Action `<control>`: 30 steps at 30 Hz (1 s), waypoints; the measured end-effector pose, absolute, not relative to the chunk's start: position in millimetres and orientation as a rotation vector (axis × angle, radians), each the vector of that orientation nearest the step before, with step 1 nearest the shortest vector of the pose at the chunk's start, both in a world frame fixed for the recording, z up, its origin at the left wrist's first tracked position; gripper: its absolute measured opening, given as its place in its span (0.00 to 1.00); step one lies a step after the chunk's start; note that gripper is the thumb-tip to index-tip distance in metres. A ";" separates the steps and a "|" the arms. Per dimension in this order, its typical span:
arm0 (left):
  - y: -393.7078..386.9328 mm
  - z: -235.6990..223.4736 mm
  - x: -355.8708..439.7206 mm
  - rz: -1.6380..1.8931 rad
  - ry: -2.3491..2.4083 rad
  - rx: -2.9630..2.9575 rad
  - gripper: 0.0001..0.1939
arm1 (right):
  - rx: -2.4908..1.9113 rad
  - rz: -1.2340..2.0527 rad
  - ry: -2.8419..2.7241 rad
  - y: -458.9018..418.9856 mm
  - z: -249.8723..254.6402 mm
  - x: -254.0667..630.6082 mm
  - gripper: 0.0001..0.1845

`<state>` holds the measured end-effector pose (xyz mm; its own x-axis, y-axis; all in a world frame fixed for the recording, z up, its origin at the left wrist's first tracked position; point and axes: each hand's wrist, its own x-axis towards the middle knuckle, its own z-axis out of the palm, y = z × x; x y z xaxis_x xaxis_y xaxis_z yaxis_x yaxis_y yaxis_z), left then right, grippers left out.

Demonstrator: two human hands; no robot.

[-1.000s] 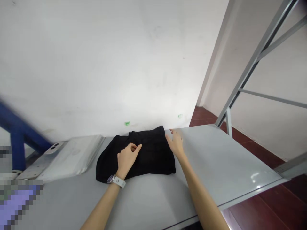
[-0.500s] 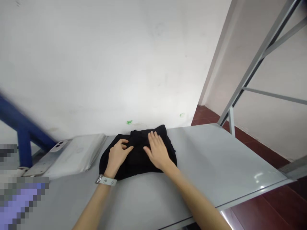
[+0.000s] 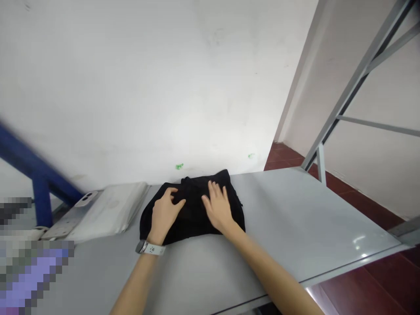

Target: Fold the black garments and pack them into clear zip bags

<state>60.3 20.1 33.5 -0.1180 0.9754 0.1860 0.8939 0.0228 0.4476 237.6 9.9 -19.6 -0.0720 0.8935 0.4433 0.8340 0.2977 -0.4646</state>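
While the left hand (image 3: 165, 215), thumb and fingers curved apart, is over the left of the black cloth (image 3: 193, 218), the right hand (image 3: 219, 209), palm down, fingers spread, is over its right; neither is clearly nearer. The cloth lies on the table (image 3: 295, 218), long axis left to right. Left of it, plastic sleeves (image 3: 111, 210); behind it, the wall (image 3: 164, 87).

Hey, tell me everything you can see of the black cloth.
The black cloth looks like soft, matte fabric, apparently folded into a low, roughly oblong bundle with uneven edges. It lies on the gray table, near the white wall. The right hand is spread over it, seemingly resting on it. The left hand is over its left part, thumb and fingers apart; whether it grips any fabric is unclear.
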 end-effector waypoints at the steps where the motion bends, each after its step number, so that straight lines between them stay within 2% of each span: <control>1: 18.1 39.0 66.5 0.696 2.133 2.019 0.19 | -1.560 0.132 -1.788 11.4 -14.8 243.0 0.34; 8: 1.8 55.7 132.3 0.592 2.184 2.581 0.17 | -1.530 0.336 -1.330 21.8 -3.6 275.9 0.33; 16: -2.3 27.2 194.7 0.493 1.984 2.726 0.16 | -1.508 0.463 -1.211 24.3 -2.2 280.7 0.35; 20: 0.4 21.8 186.1 0.611 1.860 2.647 0.17 | -1.467 0.460 -1.175 26.1 -0.2 285.8 0.35; 26: 28.6 34.7 142.4 1.086 1.651 2.426 0.20 | -1.433 0.488 -1.090 26.5 3.8 291.5 0.36; 30: 29.0 19.1 149.3 0.813 1.510 2.568 0.24 | -1.417 0.503 -1.083 27.5 2.8 292.5 0.37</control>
<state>149.3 29.0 19.1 0.3837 0.8270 0.4110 0.7985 -0.5207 0.3022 292.5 27.5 2.8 0.4687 0.8323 0.2959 0.3104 0.1585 -0.9373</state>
